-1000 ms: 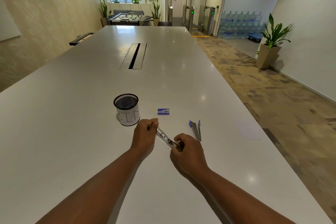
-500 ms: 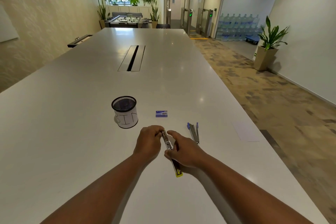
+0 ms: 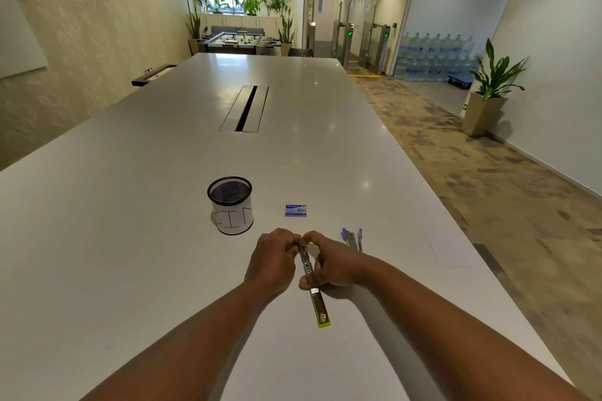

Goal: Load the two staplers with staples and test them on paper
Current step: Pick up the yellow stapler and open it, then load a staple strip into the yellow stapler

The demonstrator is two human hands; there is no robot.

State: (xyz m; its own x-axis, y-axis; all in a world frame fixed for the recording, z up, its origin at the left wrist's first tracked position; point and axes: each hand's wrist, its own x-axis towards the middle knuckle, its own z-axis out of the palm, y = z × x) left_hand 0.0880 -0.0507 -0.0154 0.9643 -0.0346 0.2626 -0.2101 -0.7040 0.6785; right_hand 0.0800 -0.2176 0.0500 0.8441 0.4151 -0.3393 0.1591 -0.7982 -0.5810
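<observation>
Since a moment ago both hands have crept up the opened stapler [image 3: 313,286]; left hand [image 3: 272,262] and right hand [image 3: 332,265] pinch its far end. Steady the channel; seat staples flat between the fingers.

On the long white surface [image 3: 130,238] before me sit a mesh cup [image 3: 230,205], a small blue staple box [image 3: 295,210], a blue stapler [image 3: 352,239], a paper sheet [image 3: 451,249], and the opened yellow-tipped stapler [image 3: 314,286].

Near edge of white table [image 3: 130,270] open on both sides of the forearms. Obstacles ahead: mesh cup [image 3: 230,205] front-left, staple box [image 3: 295,210] centre, blue stapler [image 3: 352,238] just right. Paper sheet [image 3: 451,247] lies flat near the right edge; far tabletop unobstructed.
</observation>
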